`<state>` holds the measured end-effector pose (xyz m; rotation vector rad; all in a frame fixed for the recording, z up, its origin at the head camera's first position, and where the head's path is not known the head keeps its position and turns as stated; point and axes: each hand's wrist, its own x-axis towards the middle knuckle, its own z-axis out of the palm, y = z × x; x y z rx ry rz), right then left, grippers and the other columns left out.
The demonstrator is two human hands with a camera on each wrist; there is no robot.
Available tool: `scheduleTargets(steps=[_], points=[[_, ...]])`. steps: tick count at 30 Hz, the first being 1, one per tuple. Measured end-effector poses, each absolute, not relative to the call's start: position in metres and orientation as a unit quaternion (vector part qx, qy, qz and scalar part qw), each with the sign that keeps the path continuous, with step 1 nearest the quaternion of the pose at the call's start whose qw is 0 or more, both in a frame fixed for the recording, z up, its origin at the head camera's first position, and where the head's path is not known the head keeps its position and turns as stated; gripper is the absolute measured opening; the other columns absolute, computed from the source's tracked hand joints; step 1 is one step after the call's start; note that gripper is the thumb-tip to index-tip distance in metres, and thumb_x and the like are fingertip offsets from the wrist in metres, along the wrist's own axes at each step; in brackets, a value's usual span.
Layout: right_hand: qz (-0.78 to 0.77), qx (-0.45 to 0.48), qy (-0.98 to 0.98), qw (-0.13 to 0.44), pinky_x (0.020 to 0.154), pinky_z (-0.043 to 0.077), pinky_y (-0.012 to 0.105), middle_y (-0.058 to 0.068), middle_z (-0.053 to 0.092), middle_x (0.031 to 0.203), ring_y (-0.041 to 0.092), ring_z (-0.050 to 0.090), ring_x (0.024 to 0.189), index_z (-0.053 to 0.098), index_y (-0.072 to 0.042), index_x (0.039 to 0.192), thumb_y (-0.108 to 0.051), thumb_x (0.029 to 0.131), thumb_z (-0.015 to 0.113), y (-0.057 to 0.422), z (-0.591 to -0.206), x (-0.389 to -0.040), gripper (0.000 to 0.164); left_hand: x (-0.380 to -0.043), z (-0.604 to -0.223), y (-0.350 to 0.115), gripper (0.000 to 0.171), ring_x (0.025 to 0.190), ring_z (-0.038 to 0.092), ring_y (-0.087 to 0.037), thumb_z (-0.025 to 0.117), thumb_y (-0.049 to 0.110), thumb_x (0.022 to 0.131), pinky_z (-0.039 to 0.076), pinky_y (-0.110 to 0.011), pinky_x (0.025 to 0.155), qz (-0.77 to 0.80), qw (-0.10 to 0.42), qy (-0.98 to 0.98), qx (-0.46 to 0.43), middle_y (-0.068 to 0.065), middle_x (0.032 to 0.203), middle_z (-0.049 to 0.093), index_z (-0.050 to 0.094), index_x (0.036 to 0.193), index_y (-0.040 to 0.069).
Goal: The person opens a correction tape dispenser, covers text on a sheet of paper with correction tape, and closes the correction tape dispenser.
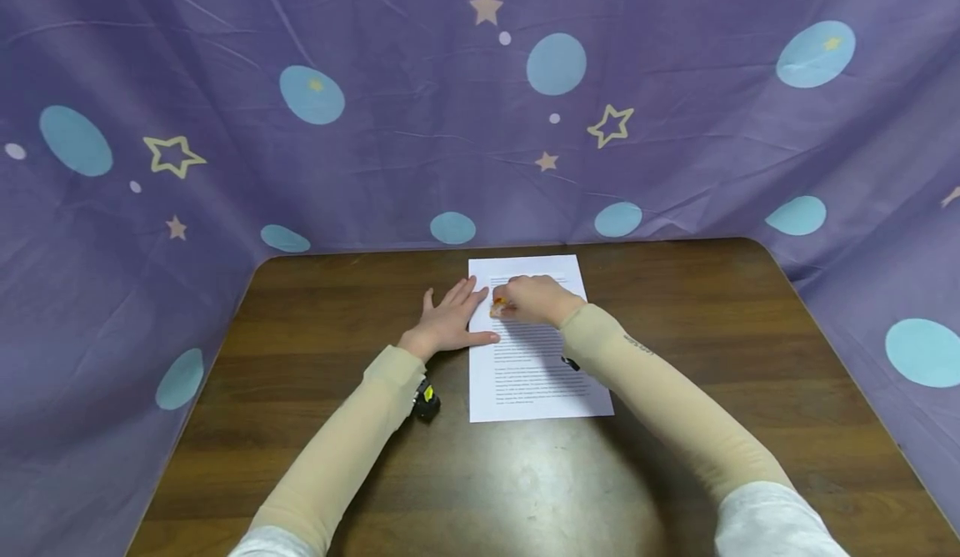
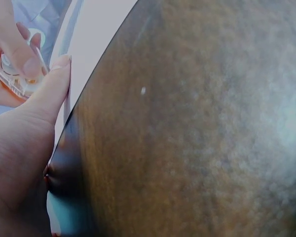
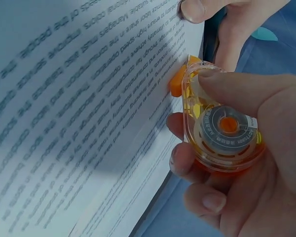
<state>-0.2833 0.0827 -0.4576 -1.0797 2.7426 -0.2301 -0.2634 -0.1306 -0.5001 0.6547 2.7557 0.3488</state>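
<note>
A printed sheet of paper lies on the wooden table, its lines of text large in the right wrist view. My right hand grips a clear and orange correction tape dispenser, with the thumb on its transparent case and the fingers curled behind. The dispenser's orange tip is right at the printed lines, near the left side of the upper half of the page. My left hand rests with spread fingers over the sheet's left edge, and its thumb lies on the paper close to the dispenser.
The brown wooden table extends around the sheet. A purple curtain with stars and blue ovals hangs behind it and at both sides. A small black wrist device sits under my left wrist.
</note>
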Motion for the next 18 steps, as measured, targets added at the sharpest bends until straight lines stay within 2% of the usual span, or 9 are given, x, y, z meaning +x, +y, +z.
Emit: scheduleTargets(steps=[9,18], points=[[-0.07,-0.357,0.927,0.095,0.08,0.06,0.046,0.005,0.074,0.103,0.023,0.072,0.095,0.075,-0.014,0.112,-0.026,0.099,0.074,0.0776,-0.4578,-0.283,0.017,-0.2617,-0.5006,-0.1304,0.098,0.162,0.005,-0.027,0.061,0.069,0.094,0.0,-0.076,0.117,0.128,0.145,0.954,0.227,-0.01,0.176,0.005,0.024,0.168,0.018],[-0.059,-0.349,0.93,0.1,0.078,0.06,0.046,0.002,0.075,0.101,0.021,0.072,0.093,0.074,-0.016,0.104,-0.03,0.099,0.074,0.0781,-0.4558,-0.2842,0.016,-0.2638,-0.4989,-0.1302,0.098,0.162,0.006,-0.027,0.06,0.071,0.093,0.002,-0.076,0.117,0.117,0.141,0.956,0.23,-0.01,0.176,0.006,0.024,0.168,0.018]])
